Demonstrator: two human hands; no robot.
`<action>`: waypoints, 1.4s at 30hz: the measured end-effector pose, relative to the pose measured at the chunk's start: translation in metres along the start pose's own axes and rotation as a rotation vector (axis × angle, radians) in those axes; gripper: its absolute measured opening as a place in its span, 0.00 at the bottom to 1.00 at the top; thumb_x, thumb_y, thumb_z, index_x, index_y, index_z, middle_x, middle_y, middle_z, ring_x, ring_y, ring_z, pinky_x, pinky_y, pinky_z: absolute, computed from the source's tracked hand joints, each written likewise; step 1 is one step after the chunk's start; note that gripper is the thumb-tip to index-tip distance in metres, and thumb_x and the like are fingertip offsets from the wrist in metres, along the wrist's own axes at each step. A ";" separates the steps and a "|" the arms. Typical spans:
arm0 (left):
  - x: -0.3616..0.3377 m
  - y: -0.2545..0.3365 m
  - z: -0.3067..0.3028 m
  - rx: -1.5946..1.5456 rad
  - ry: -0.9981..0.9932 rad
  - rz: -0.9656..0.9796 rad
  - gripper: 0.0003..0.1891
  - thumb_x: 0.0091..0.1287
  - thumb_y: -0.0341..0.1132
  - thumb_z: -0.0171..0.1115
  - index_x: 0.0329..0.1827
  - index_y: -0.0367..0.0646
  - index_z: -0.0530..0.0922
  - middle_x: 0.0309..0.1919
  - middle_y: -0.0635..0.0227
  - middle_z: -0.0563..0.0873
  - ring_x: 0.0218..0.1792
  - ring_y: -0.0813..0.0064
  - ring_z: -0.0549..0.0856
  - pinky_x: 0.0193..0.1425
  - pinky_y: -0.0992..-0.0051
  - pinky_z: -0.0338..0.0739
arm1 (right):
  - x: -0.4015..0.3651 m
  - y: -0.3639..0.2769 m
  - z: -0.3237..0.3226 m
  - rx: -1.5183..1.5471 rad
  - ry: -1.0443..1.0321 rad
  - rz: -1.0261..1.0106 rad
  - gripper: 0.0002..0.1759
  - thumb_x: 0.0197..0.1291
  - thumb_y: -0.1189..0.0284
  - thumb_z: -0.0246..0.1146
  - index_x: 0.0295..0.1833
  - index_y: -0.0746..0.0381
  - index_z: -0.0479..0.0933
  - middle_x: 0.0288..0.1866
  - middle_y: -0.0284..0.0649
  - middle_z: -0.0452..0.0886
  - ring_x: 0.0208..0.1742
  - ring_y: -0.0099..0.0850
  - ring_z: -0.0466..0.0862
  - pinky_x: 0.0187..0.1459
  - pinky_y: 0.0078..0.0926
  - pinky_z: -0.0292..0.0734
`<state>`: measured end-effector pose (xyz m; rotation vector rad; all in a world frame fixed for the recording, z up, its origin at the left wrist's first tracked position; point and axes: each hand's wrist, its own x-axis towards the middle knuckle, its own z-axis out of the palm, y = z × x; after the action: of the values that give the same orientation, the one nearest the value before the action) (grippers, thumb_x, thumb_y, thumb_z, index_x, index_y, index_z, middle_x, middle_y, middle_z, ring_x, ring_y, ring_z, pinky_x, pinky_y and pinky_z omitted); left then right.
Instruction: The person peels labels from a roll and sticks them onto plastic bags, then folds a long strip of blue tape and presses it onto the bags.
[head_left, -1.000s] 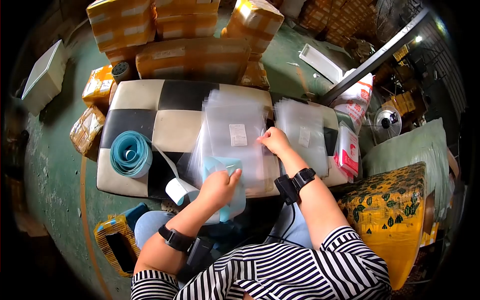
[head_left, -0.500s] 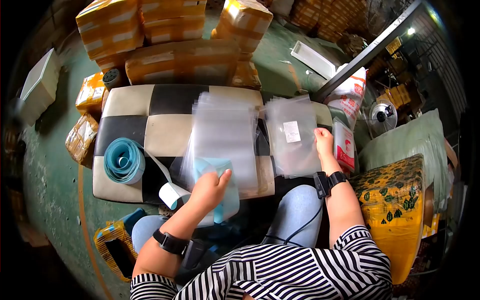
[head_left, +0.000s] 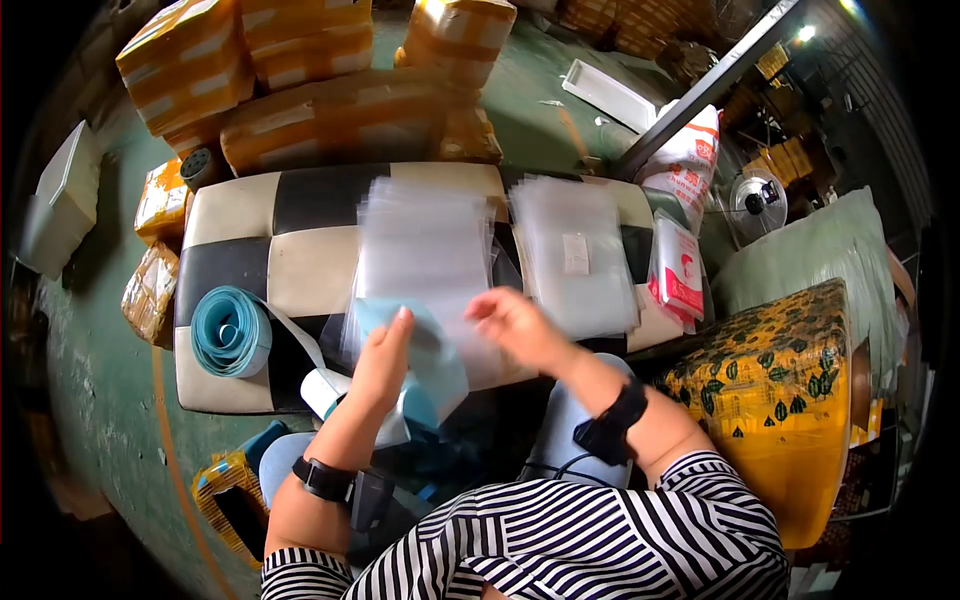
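Observation:
My left hand (head_left: 382, 356) rests on a teal label strip (head_left: 420, 350) at the near edge of a pile of clear plastic bags (head_left: 425, 250), fingers pressing it down. My right hand (head_left: 515, 325), blurred by motion, hovers with fingers spread over the pile's near right corner and holds nothing. A second pile of clear bags (head_left: 575, 255), its top one bearing a white label, lies to the right. All of this sits on a black-and-cream checkered stool (head_left: 300, 270).
A teal label roll (head_left: 230, 332) lies on the stool's left side, its strip trailing to a small white roll (head_left: 322, 392). A red-printed white packet (head_left: 678, 280) leans at the right. Taped cartons (head_left: 330, 110) stand behind, and a yellow leaf-patterned box (head_left: 790, 400) is to the right.
My right hand laid a labelled bag on the right pile, then swung back left to the near pile. My left hand stayed on the teal strip.

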<state>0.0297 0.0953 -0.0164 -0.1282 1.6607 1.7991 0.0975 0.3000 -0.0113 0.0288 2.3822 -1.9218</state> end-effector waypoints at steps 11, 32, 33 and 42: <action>-0.004 0.006 -0.013 -0.050 -0.264 0.071 0.22 0.63 0.48 0.53 0.32 0.32 0.75 0.23 0.63 0.78 0.22 0.75 0.76 0.27 0.79 0.70 | -0.006 -0.045 0.059 -0.117 0.132 -0.052 0.15 0.54 0.83 0.57 0.49 0.63 0.69 0.36 0.34 0.76 0.35 0.19 0.75 0.39 0.17 0.71; 0.009 0.004 -0.012 -0.386 -0.010 -0.167 0.19 0.68 0.45 0.44 0.47 0.35 0.67 0.34 0.58 0.77 0.28 0.69 0.79 0.31 0.72 0.72 | -0.009 -0.061 0.034 -0.198 0.179 -0.544 0.09 0.50 0.85 0.57 0.37 0.63 0.70 0.34 0.39 0.72 0.39 0.32 0.73 0.44 0.24 0.69; 0.005 0.010 -0.011 -0.352 -0.018 -0.170 0.20 0.68 0.45 0.43 0.46 0.34 0.68 0.32 0.58 0.78 0.26 0.70 0.79 0.30 0.73 0.72 | -0.006 -0.060 0.027 0.009 0.238 -0.534 0.07 0.53 0.83 0.56 0.38 0.62 0.70 0.34 0.37 0.72 0.38 0.29 0.73 0.44 0.22 0.68; 0.009 -0.013 -0.004 -0.002 -0.046 0.129 0.21 0.68 0.44 0.45 0.32 0.31 0.76 0.21 0.66 0.79 0.21 0.79 0.76 0.28 0.79 0.71 | 0.085 -0.030 -0.023 0.253 0.639 -0.202 0.03 0.61 0.73 0.54 0.38 0.60 0.72 0.30 0.28 0.73 0.31 0.17 0.71 0.35 0.14 0.67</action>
<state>0.0285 0.0948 -0.0329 0.0202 1.6675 1.8847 0.0092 0.3128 0.0165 0.5092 2.5404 -2.6208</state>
